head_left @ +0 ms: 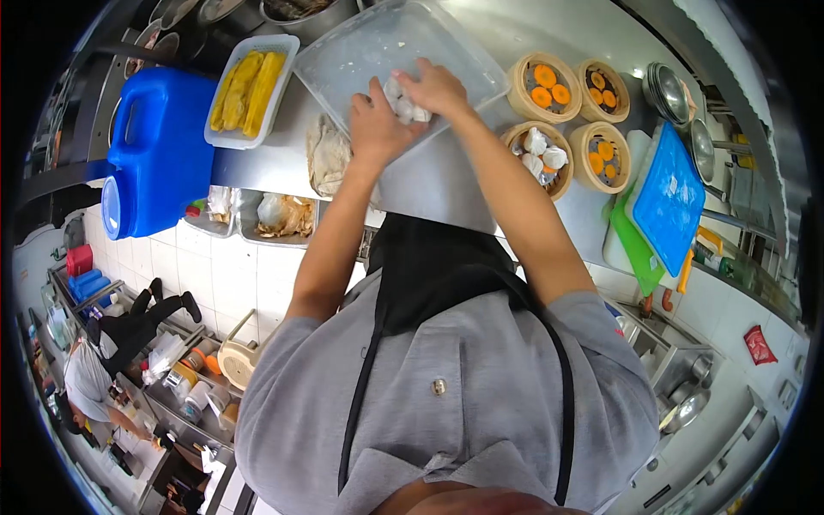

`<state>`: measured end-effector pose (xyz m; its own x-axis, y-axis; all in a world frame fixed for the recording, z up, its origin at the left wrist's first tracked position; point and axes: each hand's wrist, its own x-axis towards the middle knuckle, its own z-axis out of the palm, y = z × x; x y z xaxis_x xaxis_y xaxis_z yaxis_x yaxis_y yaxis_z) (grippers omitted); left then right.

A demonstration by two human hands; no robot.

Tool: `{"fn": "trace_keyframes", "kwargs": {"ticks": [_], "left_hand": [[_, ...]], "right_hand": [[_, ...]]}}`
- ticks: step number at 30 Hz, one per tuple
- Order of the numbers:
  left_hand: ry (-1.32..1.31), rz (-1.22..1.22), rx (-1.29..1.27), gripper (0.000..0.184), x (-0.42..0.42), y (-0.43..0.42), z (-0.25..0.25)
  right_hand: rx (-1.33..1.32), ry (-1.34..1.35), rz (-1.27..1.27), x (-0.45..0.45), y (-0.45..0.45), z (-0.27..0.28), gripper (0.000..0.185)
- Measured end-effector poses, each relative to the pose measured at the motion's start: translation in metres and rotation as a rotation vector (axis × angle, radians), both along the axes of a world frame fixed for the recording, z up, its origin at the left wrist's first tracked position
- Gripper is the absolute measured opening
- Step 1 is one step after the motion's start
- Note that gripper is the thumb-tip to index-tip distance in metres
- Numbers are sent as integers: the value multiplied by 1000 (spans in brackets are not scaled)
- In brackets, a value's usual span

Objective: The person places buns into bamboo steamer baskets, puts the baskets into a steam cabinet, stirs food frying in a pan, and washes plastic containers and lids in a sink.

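In the head view, both hands reach into a translucent plastic tub lying on the steel counter. Between them is a small cluster of white dumplings, soft and crumpled-looking. My left hand curls around the cluster's left side. From the right, my right hand grips it with bent fingers; how each fingertip sits is partly hidden. Right of the tub, a bamboo steamer holds a few similar white lumps. More bamboo steamers beside it carry orange carrot slices.
Left of the tub are a folded cloth, a basket of yellow pieces and a blue jerrycan. On the right lie a blue board, a green board and stacked metal bowls. Another person is at lower left.
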<state>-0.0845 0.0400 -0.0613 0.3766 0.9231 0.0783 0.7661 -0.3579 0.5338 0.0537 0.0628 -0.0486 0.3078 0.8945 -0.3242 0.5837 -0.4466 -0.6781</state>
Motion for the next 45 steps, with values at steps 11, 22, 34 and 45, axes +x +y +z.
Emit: {"fn": "trace_keyframes", "kwargs": {"ticks": [11, 22, 34, 45], "left_hand": [[-257, -111, -91, 100, -5, 12, 3], [-501, -709, -306, 61, 70, 34, 88], [-801, -533, -665, 20, 197, 24, 69], [-90, -786, -241, 44, 260, 53, 42]], "right_hand": [[81, 291, 140, 31, -2, 5, 61], [233, 538, 103, 118, -66, 60, 38], [565, 1064, -51, 256, -143, 78, 27], [39, 180, 302, 299, -95, 38, 33]]}}
